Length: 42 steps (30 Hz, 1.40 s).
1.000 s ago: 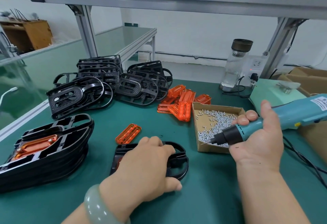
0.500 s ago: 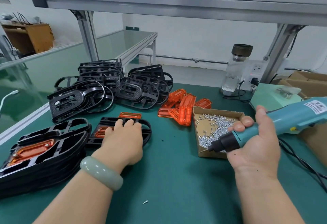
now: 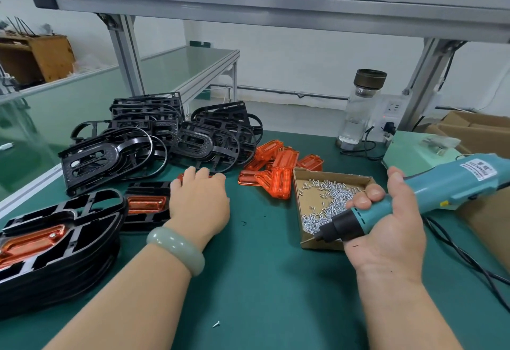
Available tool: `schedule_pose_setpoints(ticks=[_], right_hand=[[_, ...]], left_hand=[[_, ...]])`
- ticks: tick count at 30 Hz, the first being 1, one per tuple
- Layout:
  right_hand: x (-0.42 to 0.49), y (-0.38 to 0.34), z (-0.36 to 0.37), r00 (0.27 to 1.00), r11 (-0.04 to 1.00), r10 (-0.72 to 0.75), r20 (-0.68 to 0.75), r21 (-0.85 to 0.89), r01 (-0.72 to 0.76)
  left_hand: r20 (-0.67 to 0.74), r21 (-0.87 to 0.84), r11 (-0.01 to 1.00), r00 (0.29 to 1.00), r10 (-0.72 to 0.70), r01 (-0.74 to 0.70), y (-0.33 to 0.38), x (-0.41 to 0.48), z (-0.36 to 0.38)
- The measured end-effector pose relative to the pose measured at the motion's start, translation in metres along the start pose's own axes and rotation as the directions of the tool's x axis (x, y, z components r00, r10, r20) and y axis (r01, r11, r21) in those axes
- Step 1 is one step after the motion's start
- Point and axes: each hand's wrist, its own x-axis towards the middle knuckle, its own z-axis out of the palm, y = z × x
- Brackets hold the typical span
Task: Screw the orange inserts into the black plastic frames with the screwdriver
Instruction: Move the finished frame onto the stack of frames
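While your left hand [image 3: 199, 202] is lying over the orange insert [image 3: 181, 176], grip unclear, your right hand [image 3: 386, 236] is holding the screwdriver [image 3: 452, 184] low, risking tipping the screw box [image 3: 321, 244].

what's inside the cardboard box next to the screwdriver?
Small silver screws lie loose in the cardboard box, heaped toward its near right. The right hand and electric screwdriver cover that corner.
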Motion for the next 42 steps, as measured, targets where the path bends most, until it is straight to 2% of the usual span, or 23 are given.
schedule_pose_setpoints(ticks=[2,5,12,14,16,19,21,24,29,32,35,38,40,42], right_hand=[[0.001,0.0,0.0,1.0,1.0,0.0,0.002,0.002,0.0],[0.003,0.001,-0.001,1.0,1.0,0.001,0.008,0.003,-0.001],[0.005,0.003,-0.002,1.0,1.0,-0.011,0.013,-0.02,0.011],[0.005,0.002,-0.002,1.0,1.0,-0.009,0.013,-0.021,0.009],[0.005,0.002,-0.002,1.0,1.0,-0.002,0.016,-0.012,0.003],[0.004,0.002,-0.002,1.0,1.0,-0.005,0.016,-0.016,0.006],[0.003,0.003,-0.001,1.0,1.0,-0.01,0.014,-0.027,0.01],[0.003,0.003,0.0,1.0,1.0,-0.006,0.012,-0.027,0.006],[0.002,0.003,0.0,1.0,1.0,-0.013,0.01,-0.027,0.013],[0.001,0.002,0.0,1.0,1.0,-0.011,0.01,-0.023,0.011],[0.001,0.001,0.001,1.0,1.0,-0.012,0.014,-0.013,0.012],[0.002,0.0,0.0,1.0,1.0,-0.019,0.016,-0.006,0.019],[0.002,-0.001,0.0,1.0,1.0,-0.027,0.014,-0.001,0.027],[0.003,-0.002,-0.001,1.0,1.0,-0.022,0.017,0.014,0.022]], left_hand=[[-0.029,-0.029,0.999,0.999,0.039,-0.04,0.008,0.013,0.001],[0.006,-0.023,0.999,0.999,0.046,-0.046,0.018,0.029,0.003],[0.215,0.074,0.996,0.976,0.038,-0.055,0.026,0.049,0.004],[0.214,0.087,0.995,0.977,0.021,-0.04,0.027,0.049,0.004],[0.122,0.102,0.993,0.991,0.049,-0.061,0.027,0.048,0.004],[-0.095,0.085,0.99,0.988,0.121,-0.113,0.023,0.048,0.007],[-0.204,-0.067,0.987,0.97,0.132,-0.148,0.018,0.048,0.008],[-0.315,-0.299,0.935,0.944,0.094,-0.192,0.01,0.044,0.002],[-0.45,-0.545,0.797,0.893,-0.017,-0.259,0.01,0.03,-0.015],[-0.557,-0.636,0.7,0.821,-0.125,-0.325,0.011,0.021,-0.03],[-0.614,-0.692,0.611,0.758,-0.22,-0.383,0.011,0.015,-0.049],[-0.627,-0.728,0.539,0.731,-0.27,-0.425,0.009,0.007,-0.072],[-0.624,-0.727,0.548,0.732,-0.274,-0.414,0.006,0.004,-0.085],[-0.591,-0.729,0.563,0.773,-0.231,-0.39,0.005,0.001,-0.094]])
